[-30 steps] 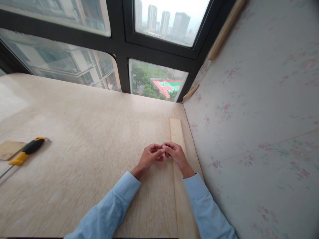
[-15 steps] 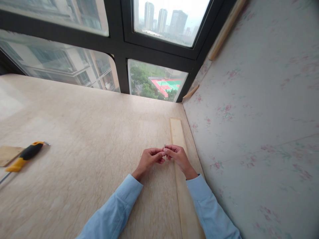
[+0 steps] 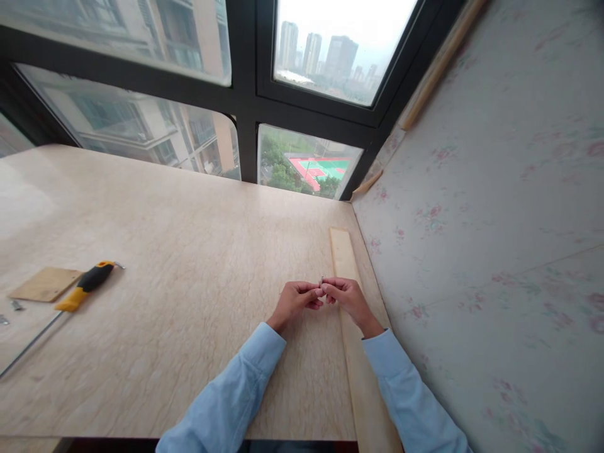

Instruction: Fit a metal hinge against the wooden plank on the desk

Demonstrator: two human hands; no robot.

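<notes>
My left hand (image 3: pixel 298 301) and my right hand (image 3: pixel 348 299) meet fingertip to fingertip above the counter, beside a long pale wooden board (image 3: pixel 343 251). Pinched between them is a small metal piece (image 3: pixel 322 280); its tip pokes up above the fingers, and it is too small to name surely. Both hands are closed, thumbs against fingers. The board lies lengthwise under my right hand and forearm. Well off to the left rests a screwdriver (image 3: pixel 92 280) with a yellow and black handle and a long shaft.
A small square wooden piece (image 3: pixel 44 284) lies by the screwdriver, with small metal bits (image 3: pixel 16 306) near it. The marbled counter (image 3: pixel 189 251) runs back to a dark window frame (image 3: pixel 248 126). A wallpapered wall (image 3: pixel 472 220) bounds the right side.
The view has shifted left and tilted down, bringing the loose metal bits and the counter's front edge into sight. My hands keep nearly the same pinch.
</notes>
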